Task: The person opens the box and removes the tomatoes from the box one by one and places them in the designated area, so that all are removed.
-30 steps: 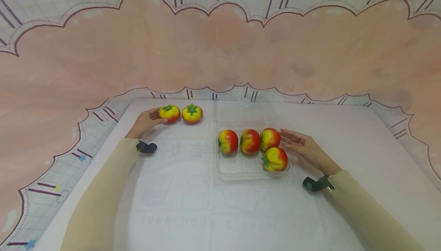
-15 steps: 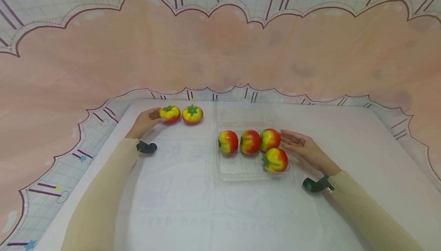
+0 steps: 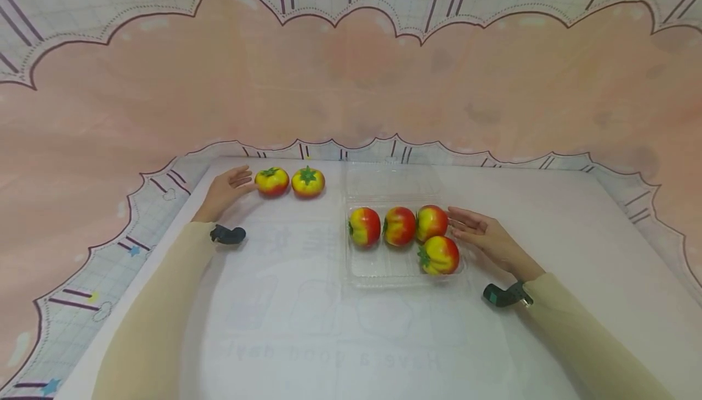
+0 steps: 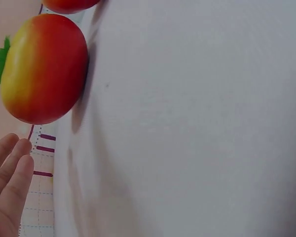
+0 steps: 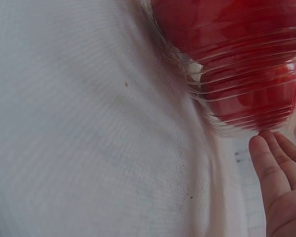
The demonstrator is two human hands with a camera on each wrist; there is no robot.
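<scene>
My left hand (image 3: pixel 223 192) is at the back left, fingers extended beside a red-and-yellow tomato (image 3: pixel 272 181) with a green calyx. In the left wrist view a gap shows between the fingertips and this tomato (image 4: pixel 45 69). A second tomato (image 3: pixel 308 182) sits just to its right on the white table. At centre right lies a clear plastic clamshell box (image 3: pixel 378 280), its lid (image 3: pixel 389 179) folded back. Three tomatoes form its back row, and one more (image 3: pixel 439 255) sits at the front right. My right hand (image 3: pixel 490 240) has its fingertips at the box's ribbed right wall (image 5: pixel 246 94).
The white table (image 3: pixel 285 327) bears faint printed lettering under its cover. A patterned pink and white cloth (image 3: pixel 329 83) hangs behind it and along its left and right sides. Black wrist cameras are strapped to both sleeves.
My left hand has let go of the left tomato and drawn slightly left, its fingers straighter. The tomato stays in place. My right hand and the box have not moved.
</scene>
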